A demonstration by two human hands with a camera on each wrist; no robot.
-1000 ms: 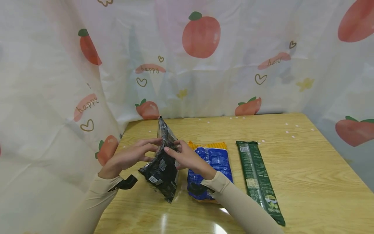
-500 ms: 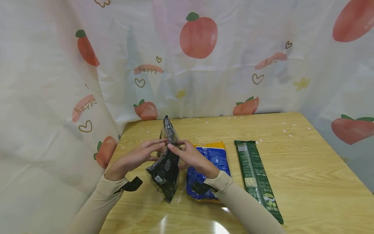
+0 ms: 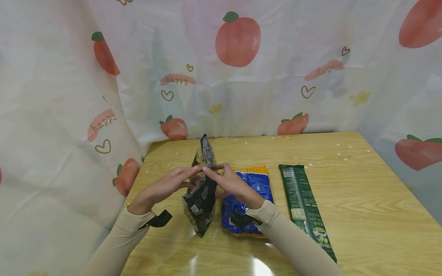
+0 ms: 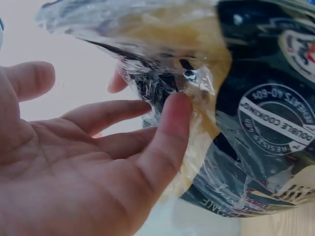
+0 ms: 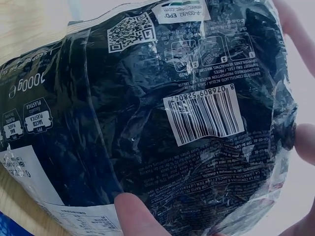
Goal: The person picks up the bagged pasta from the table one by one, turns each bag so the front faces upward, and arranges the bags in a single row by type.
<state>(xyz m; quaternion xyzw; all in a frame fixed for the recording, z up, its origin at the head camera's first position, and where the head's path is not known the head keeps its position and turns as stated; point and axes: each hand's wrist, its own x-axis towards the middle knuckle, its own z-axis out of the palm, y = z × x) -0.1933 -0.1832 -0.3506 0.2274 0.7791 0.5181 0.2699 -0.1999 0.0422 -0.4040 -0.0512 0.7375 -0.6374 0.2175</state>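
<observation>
A black pasta bag [image 3: 202,199] with a clear window stands on its narrow side at the table's left, its crimped end towards the curtain. My left hand [image 3: 162,188] holds it from the left; in the left wrist view one digit presses the window side of the pasta bag [image 4: 206,64] while other fingers reach its crinkled edge. From the other side my right hand [image 3: 235,186] grips it, the thumb lying at the top edge. The right wrist view shows the bag's printed back [image 5: 147,123] with a barcode, and a fingertip pressing low on it.
Just right of the bag, partly under my right forearm, lies a blue packet [image 3: 257,188] with orange ends. Further right is a long green packet [image 3: 300,191]. All rest on the wooden table [image 3: 366,214], which a fruit-printed curtain [image 3: 255,103] borders at the back and sides.
Both hands have moved slightly right with the pasta bag, which has turned from a slant to nearly edge-on upright. The blue and green packets lie where they were.
</observation>
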